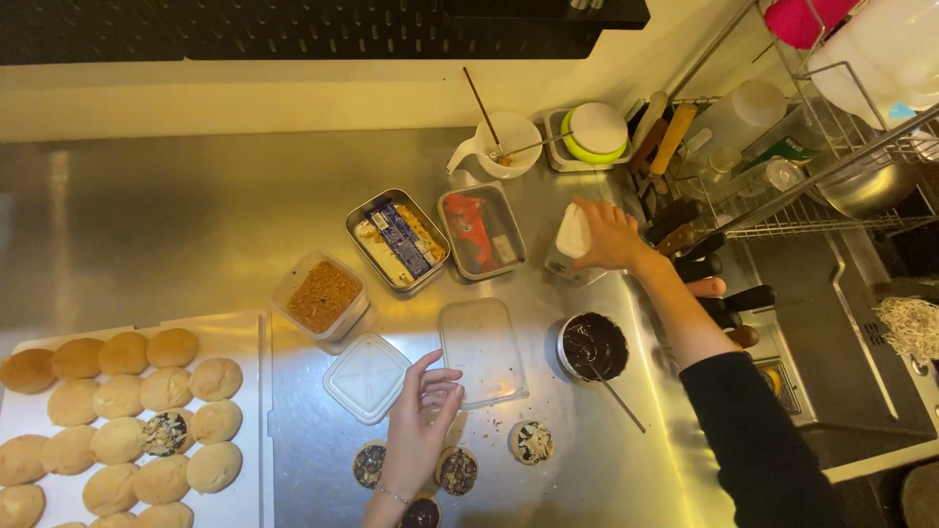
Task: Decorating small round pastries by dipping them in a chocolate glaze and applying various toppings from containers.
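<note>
Head view, straight down, over counter (196,225)

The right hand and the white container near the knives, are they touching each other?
Touching. The head view shows the right hand laid over the white container, its fingers wrapped on the top and side with no gap between them.
</note>
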